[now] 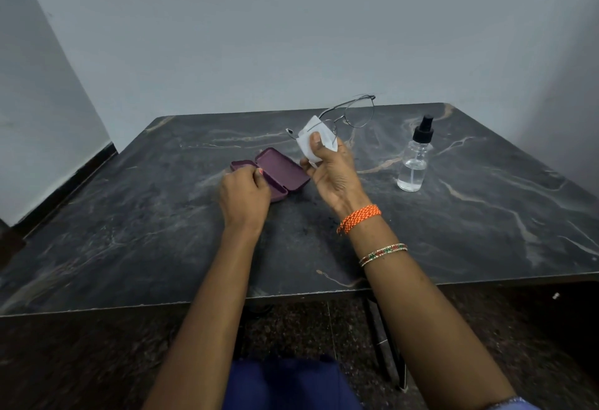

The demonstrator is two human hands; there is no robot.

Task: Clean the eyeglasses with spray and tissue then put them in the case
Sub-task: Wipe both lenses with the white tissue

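My right hand (334,170) is raised over the table's middle and pinches a folded white tissue (312,142) around one lens of the thin metal-framed eyeglasses (358,114). The other lens sticks up and to the right of the tissue. A purple glasses case (285,170) lies open on the dark marble table (162,231) just left of that hand. My left hand (244,195) rests on the case's near half with its fingers curled over the edge. A clear spray bottle (415,160) with a black pump top stands upright to the right.
The table is pushed against a grey wall at the back. Its front edge (194,304) runs across the lower view, with dark floor and a table leg below. Bare tabletop stretches to the left and right of the objects.
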